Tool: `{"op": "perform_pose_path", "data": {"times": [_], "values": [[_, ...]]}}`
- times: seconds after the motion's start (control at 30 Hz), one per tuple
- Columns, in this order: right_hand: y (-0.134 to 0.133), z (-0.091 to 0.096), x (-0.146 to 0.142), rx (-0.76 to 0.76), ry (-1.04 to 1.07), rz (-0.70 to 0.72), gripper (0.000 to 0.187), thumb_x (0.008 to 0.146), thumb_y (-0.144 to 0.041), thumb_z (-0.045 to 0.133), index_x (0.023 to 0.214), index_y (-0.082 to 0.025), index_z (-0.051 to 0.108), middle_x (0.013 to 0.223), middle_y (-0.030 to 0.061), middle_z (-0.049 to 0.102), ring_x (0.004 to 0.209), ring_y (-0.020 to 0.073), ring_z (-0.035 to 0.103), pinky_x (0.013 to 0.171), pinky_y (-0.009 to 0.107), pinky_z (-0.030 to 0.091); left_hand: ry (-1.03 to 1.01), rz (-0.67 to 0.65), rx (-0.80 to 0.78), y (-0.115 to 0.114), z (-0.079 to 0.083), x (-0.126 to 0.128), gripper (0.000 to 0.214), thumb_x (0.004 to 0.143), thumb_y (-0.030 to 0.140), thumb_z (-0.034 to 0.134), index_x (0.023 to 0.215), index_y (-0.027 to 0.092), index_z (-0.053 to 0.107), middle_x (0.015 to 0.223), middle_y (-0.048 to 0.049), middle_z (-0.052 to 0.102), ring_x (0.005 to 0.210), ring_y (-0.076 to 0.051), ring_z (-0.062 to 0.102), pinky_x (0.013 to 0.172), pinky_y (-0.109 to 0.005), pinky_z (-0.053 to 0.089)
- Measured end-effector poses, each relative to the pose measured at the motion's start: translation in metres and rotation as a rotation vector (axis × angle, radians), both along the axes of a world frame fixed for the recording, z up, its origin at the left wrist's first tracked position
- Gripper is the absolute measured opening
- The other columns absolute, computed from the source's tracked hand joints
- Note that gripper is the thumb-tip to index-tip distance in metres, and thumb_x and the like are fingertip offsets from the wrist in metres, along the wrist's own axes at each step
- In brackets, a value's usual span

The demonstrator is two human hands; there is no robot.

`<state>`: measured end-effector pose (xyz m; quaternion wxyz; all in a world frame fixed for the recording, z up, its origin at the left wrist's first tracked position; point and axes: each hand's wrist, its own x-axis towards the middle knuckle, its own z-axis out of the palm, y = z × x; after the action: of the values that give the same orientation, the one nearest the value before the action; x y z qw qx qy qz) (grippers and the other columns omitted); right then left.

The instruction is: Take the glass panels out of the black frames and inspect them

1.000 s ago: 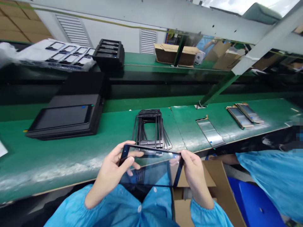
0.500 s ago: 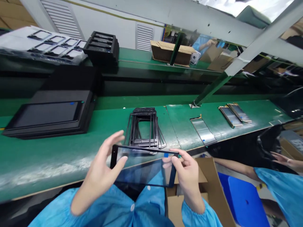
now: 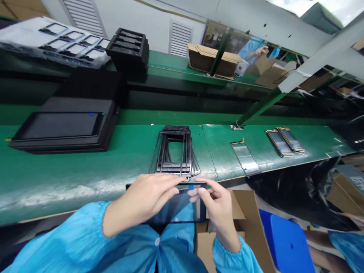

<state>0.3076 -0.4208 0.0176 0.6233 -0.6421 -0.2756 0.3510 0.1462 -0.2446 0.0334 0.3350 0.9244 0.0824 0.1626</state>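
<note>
My right hand [image 3: 220, 206] is closed on the right end of a dark-bordered glass touch panel [image 3: 186, 212], thumb in front and fingers visible through the glass behind. The panel is tilted in front of my body, with a small blue tab near its upper right corner. My left hand [image 3: 150, 195] lies across the panel's left and upper part, its fingers stretched flat along the top edge towards the right hand. It hides much of the panel, and whether it presses on it is unclear. Just beyond, a pile of thin black frames [image 3: 173, 167] lies on the green bench [image 3: 127, 163].
Left on the bench, a similar panel [image 3: 61, 125] rests on black foam trays [image 3: 105, 125]. To the right lie a single glass panel [image 3: 246, 157] and two small stacks of panels [image 3: 280, 142]. Below are an open carton [image 3: 250, 204] and a blue stool [image 3: 284, 242]. A co-worker's sleeve [image 3: 347, 246] shows lower right.
My left hand has moved from the panel's left end to the right, over its top edge, fingers now flat. The right hand keeps its hold. The co-worker's arm has shifted away rightward.
</note>
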Motion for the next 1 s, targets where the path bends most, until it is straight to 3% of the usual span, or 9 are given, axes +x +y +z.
{"op": "perform_pose_path", "data": {"times": [0.1, 0.23, 0.4, 0.53, 0.7, 0.77, 0.87, 0.93, 1.0], "values": [[0.005, 0.001, 0.003, 0.025, 0.098, 0.121, 0.043, 0.094, -0.051, 0.078, 0.128, -0.025, 0.079, 0.086, 0.0055, 0.086, 0.08, 0.0259, 0.084, 0.082, 0.037, 0.069, 0.104, 0.028, -0.362, -0.007, -0.001, 0.003, 0.039, 0.109, 0.033, 0.052, 0.141, 0.027, 0.072, 0.123, -0.0063, 0.083, 0.094, -0.026, 0.083, 0.084, -0.036, 0.064], [0.005, -0.007, 0.013, 0.064, 0.221, 0.011, 0.041, 0.097, -0.058, 0.071, 0.12, -0.026, 0.084, 0.114, 0.011, 0.084, 0.085, 0.027, 0.085, 0.075, 0.035, 0.069, 0.095, 0.209, -0.992, -0.014, -0.008, 0.002, 0.048, 0.106, 0.047, 0.058, 0.143, 0.018, 0.068, 0.113, -0.0141, 0.084, 0.086, -0.026, 0.084, 0.067, -0.029, 0.065], [0.007, -0.017, 0.015, 0.071, 0.212, -0.088, 0.043, 0.097, -0.059, 0.071, 0.105, -0.019, 0.087, 0.088, 0.0121, 0.086, 0.071, 0.0286, 0.083, 0.066, 0.036, 0.069, 0.018, 0.346, -1.236, -0.024, -0.013, -0.002, 0.067, 0.093, 0.061, 0.073, 0.138, 0.011, 0.065, 0.115, -0.0223, 0.082, 0.088, -0.03, 0.083, 0.064, -0.031, 0.067], [0.01, -0.015, 0.01, 0.094, 0.201, -0.131, 0.042, 0.097, -0.058, 0.071, 0.095, -0.019, 0.085, 0.077, 0.0093, 0.084, 0.061, 0.0272, 0.081, 0.062, 0.036, 0.068, 0.017, 0.368, -1.27, -0.028, -0.015, -0.002, 0.073, 0.089, 0.062, 0.078, 0.14, 0.011, 0.063, 0.114, -0.0226, 0.082, 0.087, -0.031, 0.083, 0.064, -0.033, 0.068], [0.008, -0.004, 0.01, 0.106, 0.084, -0.133, 0.039, 0.101, -0.055, 0.067, 0.092, -0.021, 0.082, 0.075, 0.0066, 0.084, 0.057, 0.0241, 0.079, 0.059, 0.032, 0.066, 0.048, 0.345, -1.229, -0.024, -0.019, -0.005, 0.063, 0.096, 0.058, 0.07, 0.14, 0.014, 0.066, 0.117, -0.0206, 0.082, 0.091, -0.033, 0.083, 0.068, -0.037, 0.069], [0.01, -0.001, 0.008, 0.102, 0.048, -0.11, 0.039, 0.102, -0.055, 0.064, 0.094, -0.02, 0.082, 0.075, 0.0064, 0.084, 0.058, 0.0238, 0.08, 0.059, 0.032, 0.066, 0.037, 0.328, -1.09, -0.02, -0.015, -0.007, 0.057, 0.099, 0.053, 0.068, 0.142, 0.017, 0.067, 0.126, -0.0186, 0.08, 0.102, -0.033, 0.082, 0.081, -0.04, 0.069], [0.017, 0.002, 0.0, 0.033, -0.046, 0.053, 0.032, 0.1, -0.047, 0.067, 0.093, -0.021, 0.084, 0.076, 0.005, 0.084, 0.065, 0.0229, 0.082, 0.065, 0.031, 0.067, 0.063, 0.22, -0.705, -0.012, -0.005, -0.007, 0.057, 0.095, 0.037, 0.074, 0.15, 0.029, 0.064, 0.141, -0.0096, 0.074, 0.118, -0.03, 0.076, 0.101, -0.039, 0.062], [0.024, 0.003, -0.004, 0.002, -0.095, 0.168, 0.02, 0.093, -0.04, 0.076, 0.088, -0.024, 0.085, 0.078, 0.0029, 0.085, 0.069, 0.022, 0.082, 0.068, 0.03, 0.066, 0.16, 0.077, -0.557, -0.008, 0.0, -0.006, 0.061, 0.092, 0.029, 0.076, 0.151, 0.034, 0.063, 0.128, -0.0045, 0.08, 0.104, -0.028, 0.08, 0.094, -0.037, 0.063], [0.025, 0.002, 0.0, 0.037, -0.104, 0.126, 0.014, 0.091, -0.037, 0.078, 0.092, -0.025, 0.086, 0.084, 0.0021, 0.086, 0.074, 0.0218, 0.082, 0.072, 0.031, 0.066, 0.238, 0.011, -0.618, -0.006, 0.001, -0.006, 0.056, 0.095, 0.029, 0.071, 0.15, 0.033, 0.063, 0.108, -0.0036, 0.085, 0.084, -0.024, 0.081, 0.078, -0.033, 0.065]]}}
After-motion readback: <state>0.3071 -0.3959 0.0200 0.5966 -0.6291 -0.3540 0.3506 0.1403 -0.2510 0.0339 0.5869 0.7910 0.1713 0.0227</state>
